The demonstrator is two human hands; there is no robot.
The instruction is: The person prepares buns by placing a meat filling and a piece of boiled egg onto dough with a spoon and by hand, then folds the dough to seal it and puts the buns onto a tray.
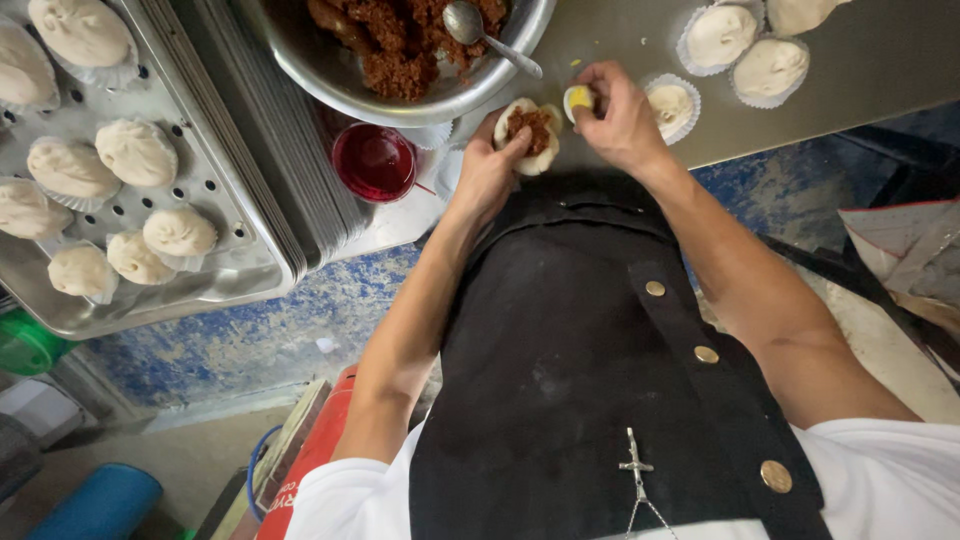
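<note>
Over the table [600,40], the left hand [490,165] is cupping a dough round [530,135] heaped with filling, while the right hand's [620,115] fingers are pinching an egg piece [578,98] beside it; centring the egg should help the dough close cleanly.

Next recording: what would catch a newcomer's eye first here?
At top centre, the left hand cups an open dough round filled with dark reddish-brown meat, while the right hand pinches a piece of boiled egg beside it. Above sits a metal bowl of the same filling; on the left, a perforated tray holds finished white buns.
</note>
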